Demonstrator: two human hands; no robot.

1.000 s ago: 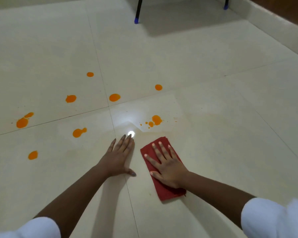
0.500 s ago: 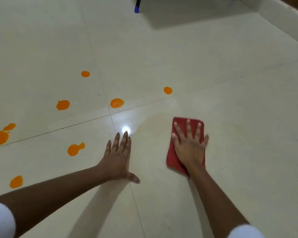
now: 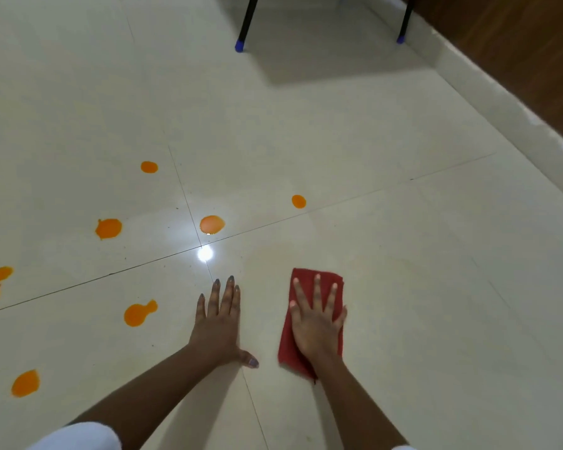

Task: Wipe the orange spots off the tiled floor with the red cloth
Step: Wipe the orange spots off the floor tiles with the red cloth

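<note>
Pale cream tiled floor (image 3: 403, 287) fills the view, crossed by dark grout lines, with 2 black chair legs (image 3: 246, 24) on blue caps at the top and a brown wall (image 3: 517, 60) along the right. The right hand (image 3: 316, 323) lies flat on the red cloth (image 3: 306, 279), fingers straight and spread, its grip wide and pressing rather than clutching. The cloth is folded into a long pad on the tile just right of the grout cross, its far edge about level with the left fingertips. The left hand (image 3: 218, 323) is planted flat on bare tile beside it, grip wide as well, holding nothing. Compared with 1 second ago, the cluster of orange splashes that sat just beyond the cloth is gone. The cloth went forward over it and has come back toward the person, and only a faint orange smear (image 3: 273, 254) shows on that patch. That patch looks nearly done, though the haze may want another pass. About 7 orange spots (image 3: 212, 224) remain in view. Of these, 2 are nearest the cloth: 1 ahead of it and 1 just beyond the bright glare (image 3: 205, 254) at the grout cross. The rest lie well to the left, past the bracing hand, so most of the wiping is still to come and the cloth will likely have to travel that way.
</note>
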